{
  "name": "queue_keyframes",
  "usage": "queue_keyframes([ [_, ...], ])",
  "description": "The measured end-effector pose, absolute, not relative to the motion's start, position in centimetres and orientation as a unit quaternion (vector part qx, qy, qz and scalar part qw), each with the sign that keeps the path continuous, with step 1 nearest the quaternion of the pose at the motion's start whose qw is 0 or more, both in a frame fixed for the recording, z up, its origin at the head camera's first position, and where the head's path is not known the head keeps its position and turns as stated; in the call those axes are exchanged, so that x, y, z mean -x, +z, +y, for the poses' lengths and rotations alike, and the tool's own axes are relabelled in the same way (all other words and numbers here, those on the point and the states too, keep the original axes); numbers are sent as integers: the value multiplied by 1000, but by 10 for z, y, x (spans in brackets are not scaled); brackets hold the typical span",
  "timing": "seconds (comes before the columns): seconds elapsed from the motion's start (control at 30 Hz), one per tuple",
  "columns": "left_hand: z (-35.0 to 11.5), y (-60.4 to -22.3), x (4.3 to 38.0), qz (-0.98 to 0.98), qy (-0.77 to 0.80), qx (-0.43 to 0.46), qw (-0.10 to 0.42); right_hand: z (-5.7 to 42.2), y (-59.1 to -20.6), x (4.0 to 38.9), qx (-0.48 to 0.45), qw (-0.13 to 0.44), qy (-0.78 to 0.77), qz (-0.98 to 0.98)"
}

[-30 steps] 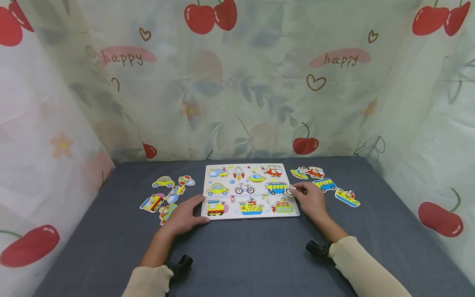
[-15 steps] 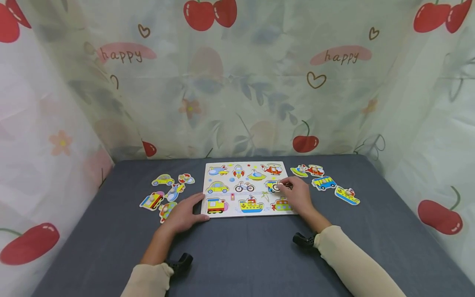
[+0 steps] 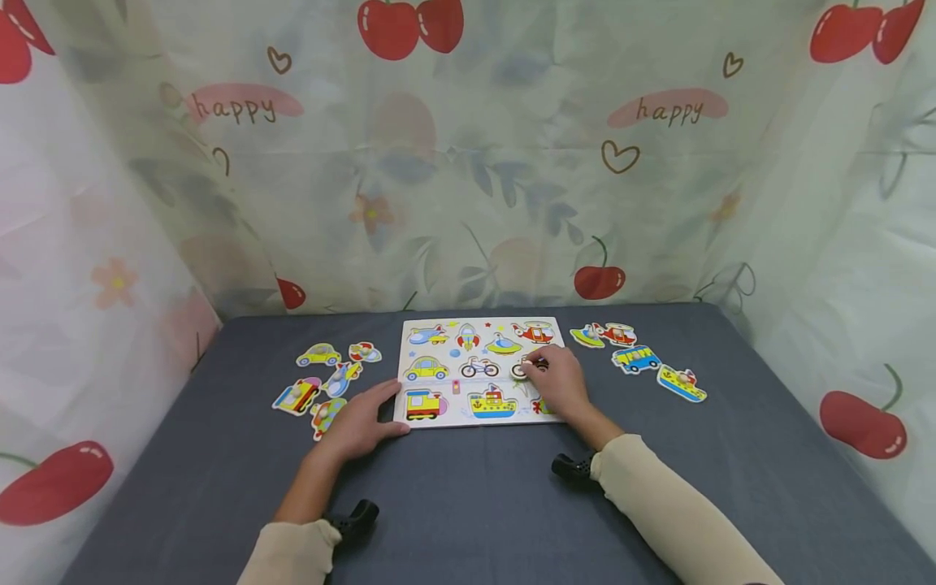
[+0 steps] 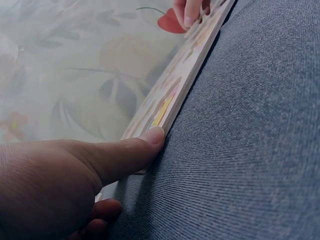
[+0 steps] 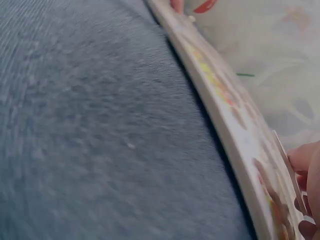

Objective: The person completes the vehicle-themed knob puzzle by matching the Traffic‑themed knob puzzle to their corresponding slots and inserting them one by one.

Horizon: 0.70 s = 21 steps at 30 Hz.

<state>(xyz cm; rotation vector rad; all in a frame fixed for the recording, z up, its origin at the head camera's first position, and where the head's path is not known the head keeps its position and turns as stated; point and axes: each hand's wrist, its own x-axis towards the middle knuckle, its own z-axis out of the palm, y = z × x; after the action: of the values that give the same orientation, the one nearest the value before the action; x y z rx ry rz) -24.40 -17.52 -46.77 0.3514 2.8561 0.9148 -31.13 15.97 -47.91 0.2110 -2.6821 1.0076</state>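
Here, right hand (image 3: 559, 383) pinching bicycle piece (image 3: 518, 370) over recessed board (image 3: 459, 413); left hand (image 3: 360, 424), thumb spread wide, touching board's left edge.

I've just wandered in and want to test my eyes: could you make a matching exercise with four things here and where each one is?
1. Left hand
2. Bicycle piece
3. Bus piece
4. Train piece

A. Lying right of the board
B. Touching the board's left edge
C. Lying left of the board
D. Held in the right hand

Pairs: 1-B, 2-D, 3-A, 4-C
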Motion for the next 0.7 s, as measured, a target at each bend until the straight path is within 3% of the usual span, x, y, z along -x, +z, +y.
queue_keyframes([
  [0.7, -175, -469, 244, 945, 301, -109, 62, 119, -483, 319, -115, 154, 292, -937],
])
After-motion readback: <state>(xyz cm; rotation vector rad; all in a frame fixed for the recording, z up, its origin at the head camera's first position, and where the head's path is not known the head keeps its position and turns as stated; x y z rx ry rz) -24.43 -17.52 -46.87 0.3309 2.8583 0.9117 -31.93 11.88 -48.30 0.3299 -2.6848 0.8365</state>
